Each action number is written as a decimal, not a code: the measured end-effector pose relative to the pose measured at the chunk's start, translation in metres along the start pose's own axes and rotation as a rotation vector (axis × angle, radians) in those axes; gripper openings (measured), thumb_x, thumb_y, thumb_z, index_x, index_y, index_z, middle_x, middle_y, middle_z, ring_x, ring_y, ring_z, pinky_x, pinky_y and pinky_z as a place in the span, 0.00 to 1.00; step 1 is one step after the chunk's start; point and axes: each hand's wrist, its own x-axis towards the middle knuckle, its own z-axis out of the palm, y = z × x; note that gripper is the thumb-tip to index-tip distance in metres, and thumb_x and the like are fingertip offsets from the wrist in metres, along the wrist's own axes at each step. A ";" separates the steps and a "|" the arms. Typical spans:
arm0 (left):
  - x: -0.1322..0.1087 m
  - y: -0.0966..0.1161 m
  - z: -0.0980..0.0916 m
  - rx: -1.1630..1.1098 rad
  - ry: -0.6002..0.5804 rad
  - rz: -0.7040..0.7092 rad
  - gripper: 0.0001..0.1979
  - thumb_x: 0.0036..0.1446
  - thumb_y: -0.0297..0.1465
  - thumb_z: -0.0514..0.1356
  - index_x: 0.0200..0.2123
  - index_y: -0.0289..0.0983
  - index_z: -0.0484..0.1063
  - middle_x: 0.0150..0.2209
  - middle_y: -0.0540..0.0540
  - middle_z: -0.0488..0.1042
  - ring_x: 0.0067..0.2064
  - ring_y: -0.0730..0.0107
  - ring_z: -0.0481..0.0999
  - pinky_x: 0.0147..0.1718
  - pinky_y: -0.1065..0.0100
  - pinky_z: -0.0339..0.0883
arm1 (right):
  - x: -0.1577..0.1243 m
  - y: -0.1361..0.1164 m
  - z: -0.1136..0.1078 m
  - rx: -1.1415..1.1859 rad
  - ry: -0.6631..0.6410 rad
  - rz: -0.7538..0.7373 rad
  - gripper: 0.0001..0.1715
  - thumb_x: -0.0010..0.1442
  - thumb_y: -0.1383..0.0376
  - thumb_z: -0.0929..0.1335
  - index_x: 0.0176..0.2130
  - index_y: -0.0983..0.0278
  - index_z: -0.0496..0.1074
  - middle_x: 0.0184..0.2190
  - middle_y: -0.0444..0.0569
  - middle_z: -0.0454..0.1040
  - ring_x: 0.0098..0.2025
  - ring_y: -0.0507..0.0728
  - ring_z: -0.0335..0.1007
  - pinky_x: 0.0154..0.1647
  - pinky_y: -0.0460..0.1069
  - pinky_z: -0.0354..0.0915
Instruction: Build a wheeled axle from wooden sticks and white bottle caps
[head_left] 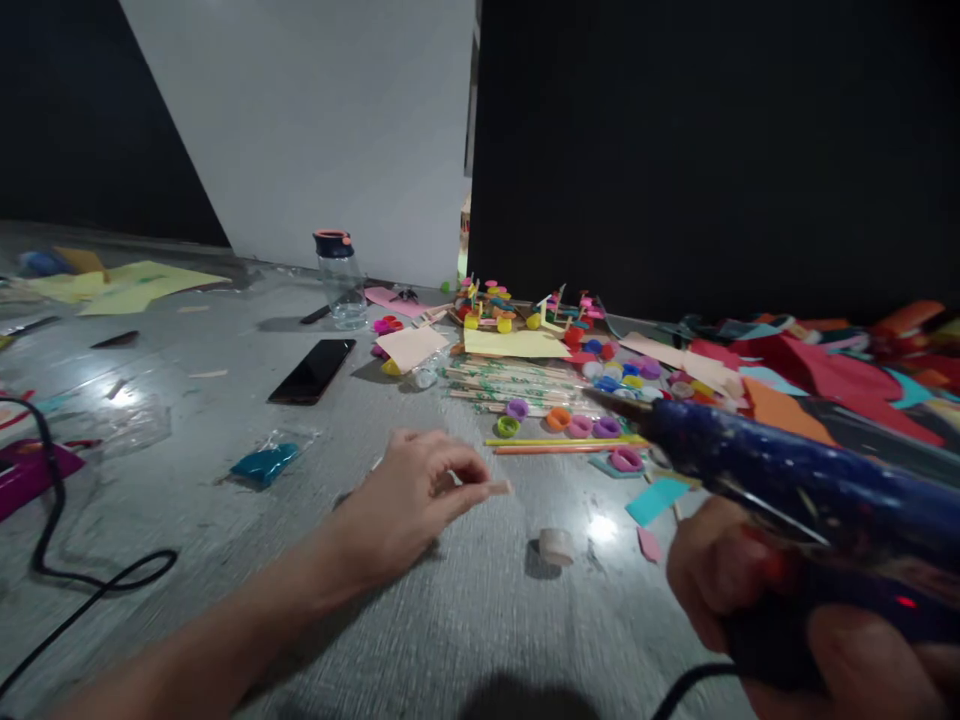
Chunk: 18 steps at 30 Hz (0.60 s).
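Observation:
My right hand point(750, 570) is wrapped round a dark blue hot glue gun point(780, 460), raised close to the camera with a red light lit on its body. Its metal nozzle points left, over the craft pieces. Low over the grey table, my left hand point(409, 490) pinches a small pale strip point(500, 488) between thumb and fingertips; its exact kind is too small to make out. Just right of that hand stands a short, pale round piece point(556, 546), like a bottle cap or tape roll. A blue paper strip point(656, 500) and a pink scrap point(649, 545) lie near the gun.
Yellow and orange sticks point(562, 447), colourful bottle caps point(557, 419) and packs of wooden skewers point(517, 385) lie ahead. A phone point(312, 371), a water bottle point(341, 280) and a packet of blue material point(265, 462) are on the left. A black cable point(56, 500) trails at far left.

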 end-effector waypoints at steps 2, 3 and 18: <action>0.002 -0.004 0.001 0.097 -0.155 -0.046 0.11 0.64 0.39 0.62 0.33 0.43 0.81 0.36 0.47 0.81 0.41 0.58 0.76 0.45 0.55 0.64 | 0.001 -0.003 0.002 0.101 0.038 -0.003 0.18 0.64 0.49 0.69 0.30 0.57 0.72 0.26 0.49 0.70 0.28 0.60 0.69 0.25 0.52 0.67; 0.003 -0.006 0.002 0.138 -0.218 -0.066 0.12 0.64 0.39 0.61 0.33 0.42 0.81 0.36 0.47 0.81 0.41 0.57 0.76 0.45 0.55 0.63 | 0.002 -0.004 0.001 0.135 0.044 0.012 0.16 0.63 0.50 0.70 0.31 0.57 0.73 0.26 0.49 0.70 0.27 0.59 0.68 0.25 0.52 0.67; 0.015 -0.027 0.005 0.311 -0.275 -0.028 0.10 0.62 0.30 0.58 0.31 0.39 0.78 0.35 0.47 0.81 0.41 0.59 0.75 0.48 0.56 0.59 | 0.002 -0.024 0.011 0.186 0.069 0.098 0.13 0.64 0.52 0.74 0.35 0.58 0.79 0.31 0.50 0.76 0.32 0.56 0.73 0.32 0.47 0.73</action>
